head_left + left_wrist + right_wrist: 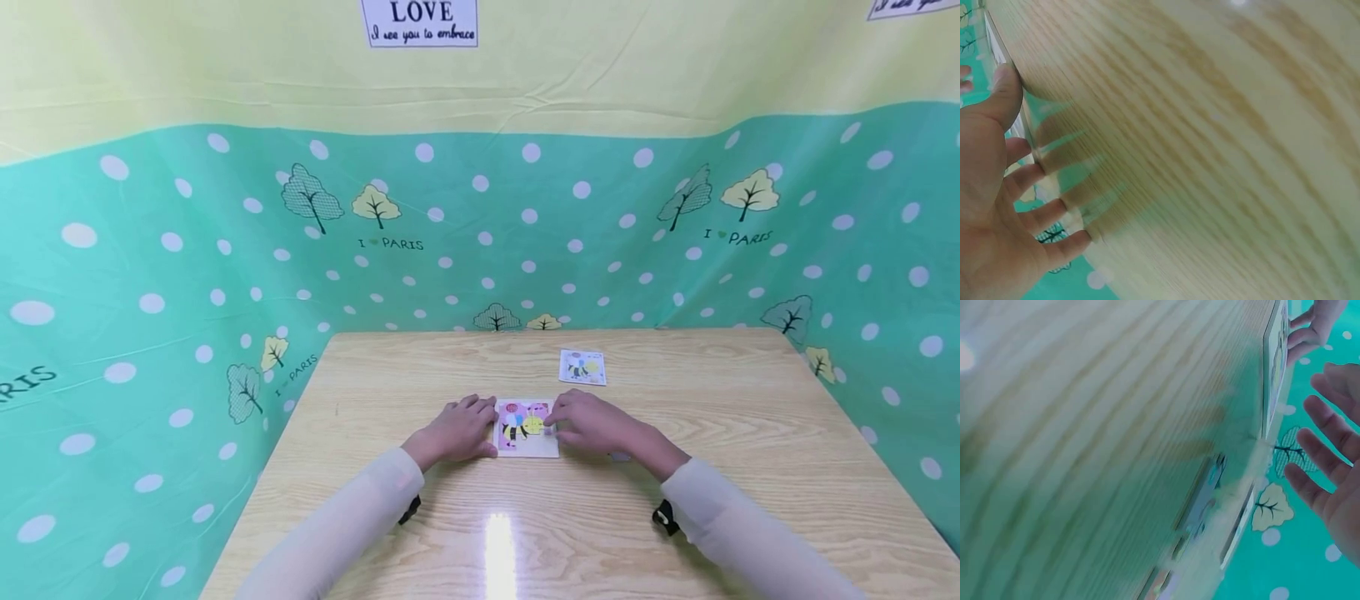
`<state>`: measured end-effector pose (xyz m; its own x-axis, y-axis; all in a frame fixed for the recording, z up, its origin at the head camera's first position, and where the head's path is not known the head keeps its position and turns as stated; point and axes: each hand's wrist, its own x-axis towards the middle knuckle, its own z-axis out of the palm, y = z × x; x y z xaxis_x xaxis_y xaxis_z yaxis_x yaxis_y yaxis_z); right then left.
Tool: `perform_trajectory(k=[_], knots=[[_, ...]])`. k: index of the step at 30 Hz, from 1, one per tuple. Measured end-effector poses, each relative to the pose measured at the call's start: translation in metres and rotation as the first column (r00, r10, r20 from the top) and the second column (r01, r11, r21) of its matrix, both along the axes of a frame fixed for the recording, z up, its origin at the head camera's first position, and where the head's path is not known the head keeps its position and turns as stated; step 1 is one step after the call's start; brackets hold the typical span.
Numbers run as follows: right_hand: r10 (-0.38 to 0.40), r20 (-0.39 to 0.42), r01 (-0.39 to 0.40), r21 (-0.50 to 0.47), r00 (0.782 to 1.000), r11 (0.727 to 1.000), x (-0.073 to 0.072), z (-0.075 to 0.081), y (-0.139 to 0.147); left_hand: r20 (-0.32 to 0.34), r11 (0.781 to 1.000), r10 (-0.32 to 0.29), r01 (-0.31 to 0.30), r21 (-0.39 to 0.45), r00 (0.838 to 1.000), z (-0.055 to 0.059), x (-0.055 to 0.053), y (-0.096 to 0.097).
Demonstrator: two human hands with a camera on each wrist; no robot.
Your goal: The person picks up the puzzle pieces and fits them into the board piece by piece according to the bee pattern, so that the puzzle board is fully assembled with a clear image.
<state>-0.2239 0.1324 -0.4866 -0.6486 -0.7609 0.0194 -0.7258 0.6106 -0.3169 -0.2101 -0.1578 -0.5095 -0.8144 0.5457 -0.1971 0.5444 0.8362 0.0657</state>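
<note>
On the table lies a bee jigsaw puzzle [517, 427], a flat white-edged board with a pink picture partly filled in and a pale area at lower right. My left hand [467, 429] rests along its left edge, thumb and fingers spread; the left wrist view shows this hand [997, 206] with fingers loosely extended. At the right edge my right hand [596, 423] pinches a small pale puzzle piece [548, 431] between thumb and index finger. Its other fingers are spread in the right wrist view [1335, 450], where the held piece cannot be made out.
Behind the puzzle lies a bee picture card [582, 367]. Loose puzzle pieces [1200, 497] lie on the wooden table [405, 367] beneath my right hand, mostly hidden in the head view. A green dotted cloth [480, 242] hangs behind the table and at both sides.
</note>
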Motion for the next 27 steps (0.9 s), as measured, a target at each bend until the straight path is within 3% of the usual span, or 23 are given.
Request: perform_trajectory(k=[13, 22, 27], knots=[[-0.061, 0.008, 0.061, 0.040, 0.998, 0.997, 0.003, 0.003, 0.038, 0.012, 1.000, 0.005, -0.005, 0.008, 1.000, -0.001, 0.000, 0.001], [-0.134, 0.041, 0.132, 0.048, 0.990, 0.990, 0.008, -0.007, 0.063, 0.007, 1.000, -0.005, 0.005, 0.008, 1.000, -0.001, 0.000, 0.001], [-0.135, 0.035, 0.133, 0.055, 0.990, 0.990, 0.009, -0.009, 0.079, 0.006, 1.000, -0.006, 0.006, 0.001, 1.000, -0.002, 0.000, 0.001]])
